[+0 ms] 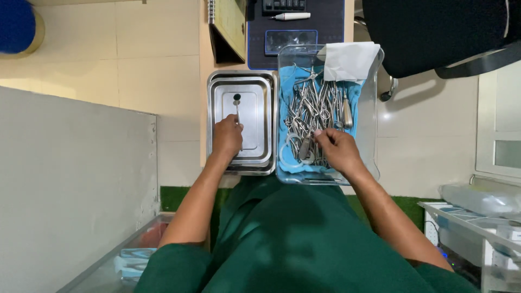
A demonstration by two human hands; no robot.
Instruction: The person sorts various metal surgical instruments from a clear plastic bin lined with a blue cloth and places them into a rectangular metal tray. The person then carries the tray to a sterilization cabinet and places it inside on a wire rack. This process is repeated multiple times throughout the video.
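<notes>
dental mirror [237, 106] lies inside the steel tray [263, 116] near the desk's front edge, its round head pointing away from the person, and the left hand [227, 137] pinches the near end of its handle. right hand [337, 147] reaches into the clear plastic box [374, 108] just right of the tray, fingertips closed on one of the metal instruments [315, 106] heaped on a blue cloth [288, 81]; a folded white tissue [350, 59] drapes the box's far rim
</notes>
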